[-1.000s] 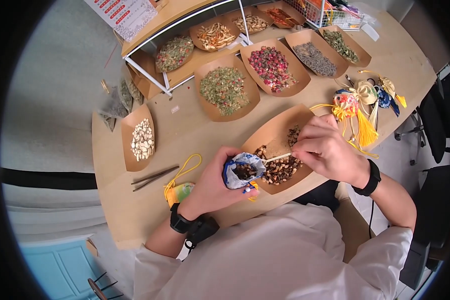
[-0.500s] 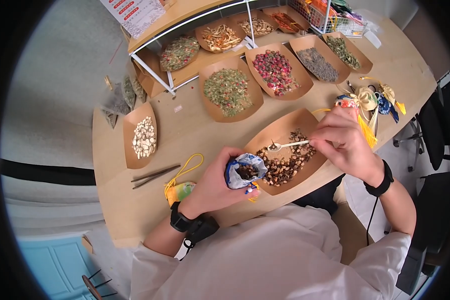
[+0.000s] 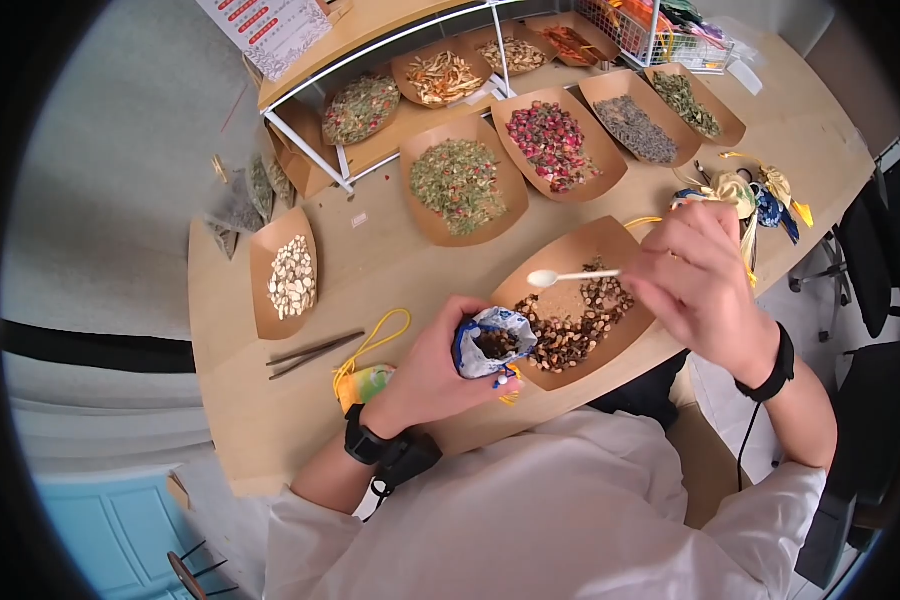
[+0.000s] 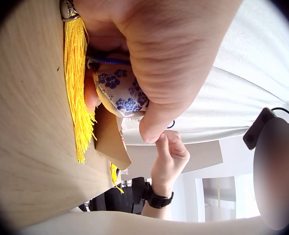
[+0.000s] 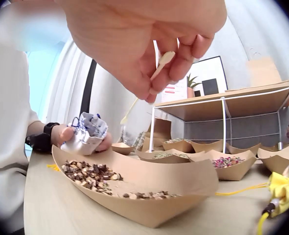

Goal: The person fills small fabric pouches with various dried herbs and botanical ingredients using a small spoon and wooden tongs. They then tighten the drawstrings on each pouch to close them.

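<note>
My left hand (image 3: 435, 355) grips a small blue-and-white flowered pouch (image 4: 120, 90), its mouth held open and facing up, with dark dried bits inside. A yellow tassel (image 4: 76, 88) hangs beside it in the left wrist view. Between thumb and fingers, my right hand (image 3: 705, 275) pinches a thin pale spoon (image 3: 570, 277) by its handle. The spoon is raised over a brown paper tray (image 5: 183, 178), its bowl pointing toward the left. Chopped brown-and-tan dried herb (image 3: 570, 335) lies in that tray, mostly on the side near the pouch.
Trays of rosebuds (image 3: 548, 140), green herb mix (image 3: 458, 185) and grey-purple buds (image 3: 630, 128) line the back, before a white-framed shelf (image 3: 310, 145). At left are a tray of white slices (image 3: 292, 278), tweezers (image 3: 315, 352) and a yellow-corded pouch (image 3: 365, 383). Tasselled sachets (image 3: 760, 195) lie at right.
The spoon has left the pouch's mouth and moved right and up over the tray with my right hand. My left hand keeps holding the pouch in nearly the same place.
</note>
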A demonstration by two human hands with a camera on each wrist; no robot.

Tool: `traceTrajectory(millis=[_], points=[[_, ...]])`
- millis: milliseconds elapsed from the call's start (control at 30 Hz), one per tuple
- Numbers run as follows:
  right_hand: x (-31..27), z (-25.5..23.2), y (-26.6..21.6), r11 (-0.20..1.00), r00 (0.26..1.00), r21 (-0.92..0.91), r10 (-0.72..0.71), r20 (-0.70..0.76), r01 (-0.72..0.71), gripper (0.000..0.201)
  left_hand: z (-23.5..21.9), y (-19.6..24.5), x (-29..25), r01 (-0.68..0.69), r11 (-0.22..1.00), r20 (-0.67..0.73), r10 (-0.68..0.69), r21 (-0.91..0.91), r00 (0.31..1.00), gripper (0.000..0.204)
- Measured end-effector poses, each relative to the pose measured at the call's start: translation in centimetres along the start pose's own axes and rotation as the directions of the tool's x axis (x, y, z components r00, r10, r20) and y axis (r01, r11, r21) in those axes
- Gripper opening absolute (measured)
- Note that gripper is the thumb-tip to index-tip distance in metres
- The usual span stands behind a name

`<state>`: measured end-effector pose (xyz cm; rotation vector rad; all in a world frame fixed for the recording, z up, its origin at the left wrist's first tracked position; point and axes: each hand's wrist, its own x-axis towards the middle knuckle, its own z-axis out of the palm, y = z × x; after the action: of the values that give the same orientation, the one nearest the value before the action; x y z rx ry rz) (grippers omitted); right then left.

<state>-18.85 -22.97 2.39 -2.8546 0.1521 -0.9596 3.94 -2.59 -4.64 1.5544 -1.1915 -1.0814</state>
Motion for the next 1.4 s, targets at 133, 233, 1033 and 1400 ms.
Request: traceTrajectory(millis=[133,233,1033,1400], points=[[-1.6,1.9,1.7,0.997,0.992,0.003,0.077,0.099,-0.077,0.01,0.0,-0.1,0.1,-0.004,1.0,0.007,0.004,0.01,1.0,0.072],[-1.9,2.9,1.4,0.996,0.984,0.037,0.068,0.163,-0.075,0.009,0.0,-0.1,0.1,0.004,1.0,0.003,-0.004,-0.003,1.0,0.071],[-2.4,2.5,1.8,0.897,0.931,0.318,0.212,0.299,-0.306,0.008,-0.1,0.0,0.1,-0.017,1.0,0.01,0.017,-0.002,1.0,0.069],[-0.3,0.9,0.0,0.916,0.962,0.316,0.194,0.189,-0.247,0.007,-0.1,0.1,0.1,-0.015,1.0,0.008,0.015,-0.006,1.0,0.067]])
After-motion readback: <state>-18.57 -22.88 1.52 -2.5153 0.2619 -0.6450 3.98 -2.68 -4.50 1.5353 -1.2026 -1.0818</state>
